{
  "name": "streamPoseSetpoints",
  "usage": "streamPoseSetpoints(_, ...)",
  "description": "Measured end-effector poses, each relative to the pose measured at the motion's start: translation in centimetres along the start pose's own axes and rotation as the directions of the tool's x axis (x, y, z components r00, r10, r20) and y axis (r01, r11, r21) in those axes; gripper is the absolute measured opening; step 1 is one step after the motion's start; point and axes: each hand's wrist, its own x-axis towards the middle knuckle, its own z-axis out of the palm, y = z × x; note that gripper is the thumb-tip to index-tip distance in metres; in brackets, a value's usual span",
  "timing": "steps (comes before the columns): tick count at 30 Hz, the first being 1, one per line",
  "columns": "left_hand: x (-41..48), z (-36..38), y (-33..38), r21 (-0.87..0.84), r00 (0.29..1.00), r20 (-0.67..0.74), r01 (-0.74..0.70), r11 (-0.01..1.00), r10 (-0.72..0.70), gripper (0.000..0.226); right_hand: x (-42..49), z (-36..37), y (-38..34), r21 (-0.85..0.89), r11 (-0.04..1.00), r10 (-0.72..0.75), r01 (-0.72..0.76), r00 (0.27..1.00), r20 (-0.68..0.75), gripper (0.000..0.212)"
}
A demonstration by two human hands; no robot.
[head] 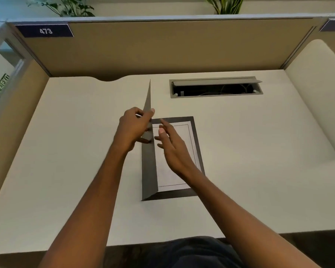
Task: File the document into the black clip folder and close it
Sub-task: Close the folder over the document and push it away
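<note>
Head view: the black clip folder [196, 144] lies open on the white desk [259, 151], its back panel flat and nearer the person than the grey cable hatch [216, 87]. The document [175, 171], a white sheet with a thin printed border, rests flat on that back panel, with a dark margin of folder showing along its far, right and near sides.

The folder's front cover [149, 151] stands almost upright along the folder's left edge, seen nearly edge-on, its far corner pointing up toward the partition behind the desk.

The left hand [132, 130] is on the left side of the folder and is clamped on the raised cover: fingertips show on the cover's right face, the rest of the hand lies behind its left face. The right hand [173, 146] hovers over the upper left part of the document, fingers spread apart and loose, gripping nothing; whether the fingertips touch the paper cannot be told.

Both bare forearms reach in from the near edge of the desk. On the partition, far left of the folder, a dark label [45, 30] reads 473. 2 plants show above the partition.
</note>
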Motion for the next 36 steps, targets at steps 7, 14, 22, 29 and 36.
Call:
streamPoseSetpoints(7,-0.2,3.6,-2.2,0.084,0.988,0.121,-0.102,0.991,0.091,0.03,0.9,-1.6,-1.5,-0.092,0.995,0.009,-0.026,0.983,-0.183,0.05)
streamPoseSetpoints(14,0.0,5.4,-7.2,0.5,0.892,0.451,-0.274,0.821,0.023,0.087,1.2,-4.9,2.2,-0.445,0.884,0.021,-0.143,0.963,-0.268,0.054)
streamPoseSetpoints(22,1.3,10.5,-12.3,0.66,0.907,0.419,-0.278,0.698,-0.036,0.093,1.6,-7.8,8.8,-0.563,0.777,0.197,-0.28,0.959,-0.204,0.056)
streamPoseSetpoints(29,0.6,13.4,-12.9,0.761,0.944,0.326,-0.235,0.604,-0.044,0.088,2.0,-7.9,12.7,-0.62,0.717,0.297,-0.317,0.945,-0.14,0.063)
streamPoseSetpoints(36,0.5,14.6,-13.4,0.804,0.964,0.261,-0.185,0.565,-0.055,0.087,1.3,-6.7,14.5,-0.677,0.679,0.296,-0.286,0.95,-0.104,0.072)
